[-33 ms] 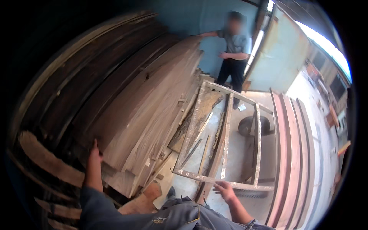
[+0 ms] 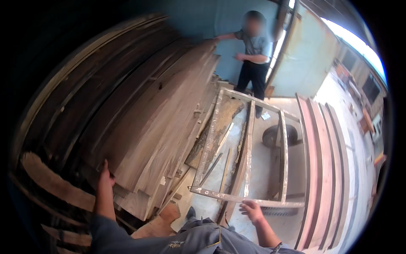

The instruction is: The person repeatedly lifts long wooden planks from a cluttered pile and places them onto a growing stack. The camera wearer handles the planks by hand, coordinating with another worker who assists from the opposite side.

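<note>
At the near end of a stack of wide wooden boards (image 2: 146, 122), my left hand (image 2: 106, 175) grips a board's edge, partly lost in shadow. One finger lies stretched along the wood. Near the close rail of a paint-spattered metal cart frame (image 2: 249, 146), my right hand (image 2: 252, 211) is open with the fingers apart. Its fingertips are at the rail; whether they touch it I cannot tell. Beyond the stack stands a co-worker (image 2: 256, 46) in a grey shirt and dark trousers, with one hand at the far end of the boards.
Long pinkish planks (image 2: 323, 169) lie to the right of the frame. A black wheel (image 2: 280, 136) shows through it. A bark-edged slab (image 2: 215, 133) and thin strips lie beneath. Darker boards (image 2: 84, 89) lean at the left. A pale metal door (image 2: 306, 55) stands at the back.
The view has shifted slightly, and my left hand appears a little lower in it. Both hands keep about the same places beside the boards and the cart frame.
</note>
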Tool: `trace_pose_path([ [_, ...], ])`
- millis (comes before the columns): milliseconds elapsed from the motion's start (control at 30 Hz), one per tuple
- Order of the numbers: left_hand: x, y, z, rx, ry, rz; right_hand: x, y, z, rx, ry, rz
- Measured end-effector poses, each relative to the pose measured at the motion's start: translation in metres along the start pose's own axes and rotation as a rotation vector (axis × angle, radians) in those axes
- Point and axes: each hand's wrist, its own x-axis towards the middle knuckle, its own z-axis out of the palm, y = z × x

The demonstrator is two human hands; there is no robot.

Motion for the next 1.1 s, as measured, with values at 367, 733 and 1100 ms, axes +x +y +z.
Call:
trace_pose_path([
  [367, -0.387, -0.331, 0.155, -0.297, -0.487, -0.613, -0.036, -0.005, -0.014, 0.006, -0.531, -0.243],
  [733, -0.550, -0.602, 0.198, -0.141, -0.626, -0.949, -0.143, 0.127, -0.166, 0.304, 0.079, -0.095],
  [1100, -0.606, -0.730, 0.210, 0.678, -0.907, -1.469, -0.171, 0.242, -0.361, 0.594, 0.278, 0.022],
])
